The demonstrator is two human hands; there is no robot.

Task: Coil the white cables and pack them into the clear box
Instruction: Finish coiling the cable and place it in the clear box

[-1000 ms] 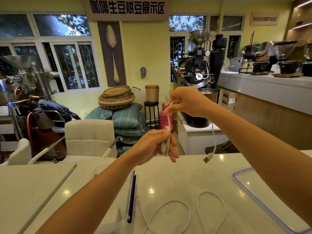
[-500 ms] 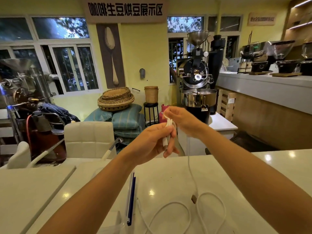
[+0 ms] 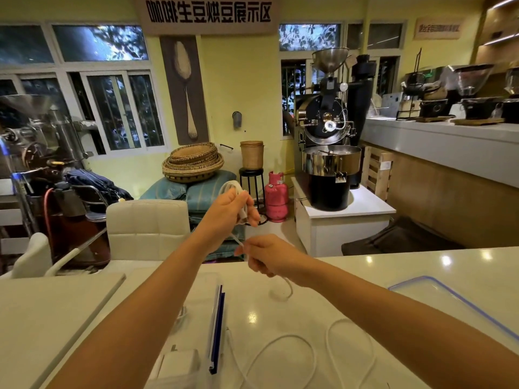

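The left hand (image 3: 227,211) grips the folded thin white cable bundle (image 3: 234,189) above the white tabletop (image 3: 323,279); the right hand (image 3: 269,255) pinches its trailing tail. A slack pinch could let loops spring open.

Left hand (image 3: 229,210), raised at centre: closed around a bundle of looped white cable (image 3: 234,189). Right hand (image 3: 266,255), at its 5 o'clock, just below: pinching the cable's tail. Second cable (image 3: 309,349), loose on the white counter (image 3: 323,279), 6 o'clock. Blue-rimmed clear lid (image 3: 449,299), 4 o'clock. White charger (image 3: 179,363), 7 o'clock.
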